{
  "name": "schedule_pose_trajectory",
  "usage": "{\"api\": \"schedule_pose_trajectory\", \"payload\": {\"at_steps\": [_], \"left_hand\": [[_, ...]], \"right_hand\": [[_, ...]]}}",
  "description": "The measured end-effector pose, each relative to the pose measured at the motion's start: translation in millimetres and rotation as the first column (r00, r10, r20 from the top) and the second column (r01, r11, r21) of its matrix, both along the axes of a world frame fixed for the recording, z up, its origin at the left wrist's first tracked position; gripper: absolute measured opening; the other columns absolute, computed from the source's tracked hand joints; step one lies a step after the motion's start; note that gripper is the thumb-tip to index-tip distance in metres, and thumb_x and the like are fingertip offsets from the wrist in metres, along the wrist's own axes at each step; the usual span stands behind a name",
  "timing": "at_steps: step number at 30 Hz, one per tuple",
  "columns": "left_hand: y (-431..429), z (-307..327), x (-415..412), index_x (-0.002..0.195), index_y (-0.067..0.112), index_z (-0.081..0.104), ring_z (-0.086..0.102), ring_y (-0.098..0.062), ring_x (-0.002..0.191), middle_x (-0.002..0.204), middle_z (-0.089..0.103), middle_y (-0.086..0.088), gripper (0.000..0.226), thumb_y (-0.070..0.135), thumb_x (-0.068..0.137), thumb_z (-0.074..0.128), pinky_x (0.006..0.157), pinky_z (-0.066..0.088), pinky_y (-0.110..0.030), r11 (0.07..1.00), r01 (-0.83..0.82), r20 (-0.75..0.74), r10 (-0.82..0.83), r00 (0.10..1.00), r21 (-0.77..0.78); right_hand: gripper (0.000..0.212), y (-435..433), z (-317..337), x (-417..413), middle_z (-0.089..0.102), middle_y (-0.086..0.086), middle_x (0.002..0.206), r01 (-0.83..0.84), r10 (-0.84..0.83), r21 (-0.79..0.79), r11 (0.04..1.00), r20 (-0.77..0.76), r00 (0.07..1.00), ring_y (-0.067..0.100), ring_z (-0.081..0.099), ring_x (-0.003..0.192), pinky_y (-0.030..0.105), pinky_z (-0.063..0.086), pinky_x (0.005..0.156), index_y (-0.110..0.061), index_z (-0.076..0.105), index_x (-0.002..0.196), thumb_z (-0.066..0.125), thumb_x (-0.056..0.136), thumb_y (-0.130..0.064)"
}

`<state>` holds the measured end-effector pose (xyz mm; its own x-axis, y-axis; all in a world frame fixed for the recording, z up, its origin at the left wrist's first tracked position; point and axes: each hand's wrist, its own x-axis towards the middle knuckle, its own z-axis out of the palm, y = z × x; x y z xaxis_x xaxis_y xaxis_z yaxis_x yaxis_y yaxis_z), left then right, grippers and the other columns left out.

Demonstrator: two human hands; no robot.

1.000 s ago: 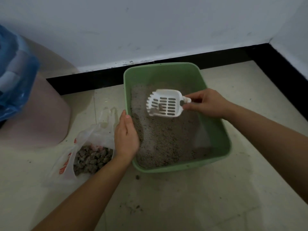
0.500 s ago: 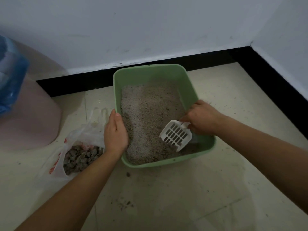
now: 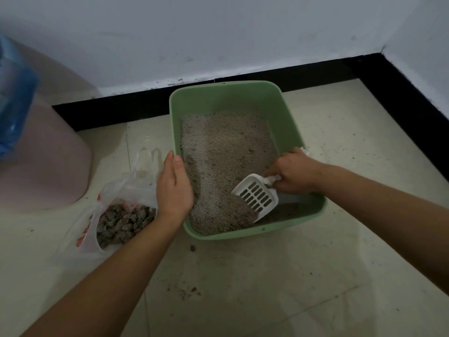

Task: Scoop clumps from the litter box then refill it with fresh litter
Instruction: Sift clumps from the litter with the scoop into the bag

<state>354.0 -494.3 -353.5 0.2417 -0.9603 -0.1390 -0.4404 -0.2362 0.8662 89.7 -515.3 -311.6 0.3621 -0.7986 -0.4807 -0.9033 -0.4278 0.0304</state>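
Observation:
A green litter box [image 3: 226, 94] sits on the floor near the wall, holding grey litter [image 3: 223, 152]. My right hand [image 3: 295, 172] grips the handle of a white slotted scoop [image 3: 256, 197], whose blade tilts down into the litter at the near right corner. Part of the box floor shows bare beside the scoop. My left hand [image 3: 173, 188] clasps the box's left rim. Left of the box lies a clear plastic bag [image 3: 85, 235] with red print, holding dark clumps [image 3: 124, 221].
A pink rounded container [image 3: 46, 166] with a blue plastic liner [image 3: 14, 100] stands at the far left. A black skirting [image 3: 401, 83] runs along both walls, meeting in a corner at the right. Spilled grains dot the tiled floor [image 3: 267, 288] in front of the box.
My right hand carried the scoop from above the middle of the box down to the near right corner and dug its blade into the litter. My left hand stayed on the rim.

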Motion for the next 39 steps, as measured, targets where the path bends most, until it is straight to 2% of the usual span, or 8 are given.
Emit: {"api": "schedule_pose_trajectory", "payload": {"at_steps": [3,5,8,12,19,22,27,39], "left_hand": [[0,0,-1,0.153,0.017,0.027,0.022,-0.014,0.146,0.158,0.028,0.000,0.055,0.043,0.105,0.019,0.111,0.009,-0.019,1.000,-0.001,0.001,0.001,1.000,0.002],[0,0,-1,0.153,0.017,0.028,0.022,-0.013,0.146,0.158,0.028,0.000,0.055,0.043,0.105,0.019,0.110,0.009,-0.019,1.000,-0.002,-0.004,0.002,1.000,0.003],[0,1,-1,0.152,0.016,0.028,0.023,-0.014,0.146,0.158,0.029,0.000,0.055,0.043,0.105,0.019,0.110,0.010,-0.018,1.000,-0.003,-0.008,0.003,1.000,0.003],[0,2,-2,0.152,0.016,0.028,0.023,-0.014,0.146,0.158,0.029,0.000,0.056,0.043,0.105,0.019,0.109,0.010,-0.018,1.000,-0.006,-0.012,0.006,1.000,0.004],[2,4,-1,0.152,0.016,0.029,0.023,-0.012,0.145,0.158,0.029,0.000,0.055,0.041,0.105,0.016,0.109,0.009,-0.016,1.000,-0.007,-0.038,0.007,0.999,-0.010],[1,4,-2,0.152,0.015,0.029,0.023,-0.012,0.145,0.158,0.029,-0.001,0.054,0.040,0.106,0.016,0.109,0.010,-0.016,1.000,-0.010,-0.035,0.010,0.999,-0.014],[3,2,0,0.152,0.016,0.028,0.022,-0.012,0.146,0.158,0.028,-0.001,0.055,0.041,0.106,0.015,0.111,0.010,-0.018,1.000,0.001,-0.034,-0.001,0.999,-0.009],[2,2,0,0.153,0.019,0.025,0.021,-0.012,0.146,0.159,0.027,0.001,0.055,0.043,0.105,0.012,0.112,0.011,-0.021,1.000,0.013,-0.021,-0.013,1.000,0.000]], "right_hand": [[0.020,7,-8,10,0.060,-0.012,0.077,0.137,-0.155,0.119,0.983,0.155,0.976,0.008,0.056,0.081,0.041,0.033,0.099,-0.032,0.070,0.099,0.051,0.098,-0.039],[0.021,14,-16,15,0.057,-0.009,0.070,0.216,-0.272,0.246,0.945,0.220,0.937,0.009,0.053,0.069,0.033,0.040,0.081,-0.028,0.066,0.078,0.057,0.096,-0.036],[0.012,24,-24,16,0.064,-0.002,0.075,0.283,-0.411,0.396,0.874,0.288,0.865,0.016,0.056,0.070,0.026,0.043,0.063,-0.022,0.074,0.091,0.065,0.092,-0.029],[0.013,36,-27,5,0.068,-0.001,0.075,0.373,-0.605,0.530,0.762,0.375,0.703,0.002,0.053,0.060,0.017,0.042,0.058,-0.023,0.078,0.100,0.069,0.091,-0.026],[0.017,41,-27,-7,0.075,0.003,0.094,0.335,-0.666,0.602,0.725,0.492,0.560,0.016,0.062,0.080,0.032,0.046,0.080,-0.031,0.077,0.105,0.072,0.089,-0.031],[0.029,39,-19,-7,0.074,-0.013,0.106,0.330,-0.645,0.569,0.753,0.539,0.541,0.005,0.068,0.099,0.021,0.050,0.091,-0.029,0.072,0.117,0.072,0.089,-0.020],[0.032,26,-6,-3,0.072,-0.021,0.104,0.347,-0.577,0.471,0.811,0.548,0.606,-0.006,0.066,0.094,0.017,0.047,0.089,-0.031,0.070,0.118,0.072,0.088,-0.022],[0.037,12,-3,-4,0.072,-0.009,0.114,0.397,-0.613,0.468,0.789,0.637,0.468,0.006,0.064,0.109,0.031,0.043,0.107,-0.020,0.068,0.125,0.071,0.089,-0.015]]}}
